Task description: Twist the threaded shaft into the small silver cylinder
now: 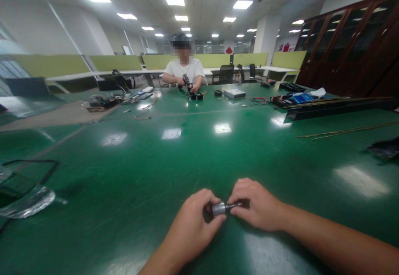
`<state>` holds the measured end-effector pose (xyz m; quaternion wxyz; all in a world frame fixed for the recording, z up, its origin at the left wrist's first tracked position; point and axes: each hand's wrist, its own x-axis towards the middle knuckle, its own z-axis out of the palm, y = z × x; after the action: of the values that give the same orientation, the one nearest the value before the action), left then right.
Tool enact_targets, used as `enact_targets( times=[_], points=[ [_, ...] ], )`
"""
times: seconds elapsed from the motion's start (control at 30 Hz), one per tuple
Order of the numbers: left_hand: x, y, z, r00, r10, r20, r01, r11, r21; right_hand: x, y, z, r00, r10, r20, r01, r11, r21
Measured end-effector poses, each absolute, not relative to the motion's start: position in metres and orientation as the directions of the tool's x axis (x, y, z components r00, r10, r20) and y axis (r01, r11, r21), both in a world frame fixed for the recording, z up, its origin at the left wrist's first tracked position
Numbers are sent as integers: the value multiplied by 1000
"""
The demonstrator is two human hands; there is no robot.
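Note:
Low on the green table [193, 154], near its front edge, both my hands meet around a small silver metal cylinder [219, 208] with a dark thin part sticking out to its right. My left hand [193, 229] pinches the silver end between thumb and fingers. My right hand [257, 204] grips the dark end with curled fingers. The part lies just above or on the tabletop; I cannot tell which.
A person in a white shirt [183, 70] sits at the far side holding a dark tool. Cables and small parts [109, 100] lie back left, a long black rail [336, 106] and thin rods [349, 131] at right, a foil-like sheet [28, 202] at left.

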<state>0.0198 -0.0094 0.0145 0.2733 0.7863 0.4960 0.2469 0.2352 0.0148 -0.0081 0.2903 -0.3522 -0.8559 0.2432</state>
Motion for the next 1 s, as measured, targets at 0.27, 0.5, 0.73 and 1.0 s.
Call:
enact_targets(
  times=[0.27,0.5,0.73,1.0],
  points=[
    [19,-9,15,389,915,111,644,-356,677,237,15,-5,-584,748,315,466,627,-624],
    [20,-8,16,397,911,114,638,-363,679,239,14,-6,-590,733,337,452,647,-614],
    [19,-7,10,407,906,120,637,-375,674,241,14,-6,-582,741,334,459,639,-618],
    [19,-6,10,410,902,136,630,-388,673,239,12,-8,-555,786,274,505,579,-640]
  ],
)
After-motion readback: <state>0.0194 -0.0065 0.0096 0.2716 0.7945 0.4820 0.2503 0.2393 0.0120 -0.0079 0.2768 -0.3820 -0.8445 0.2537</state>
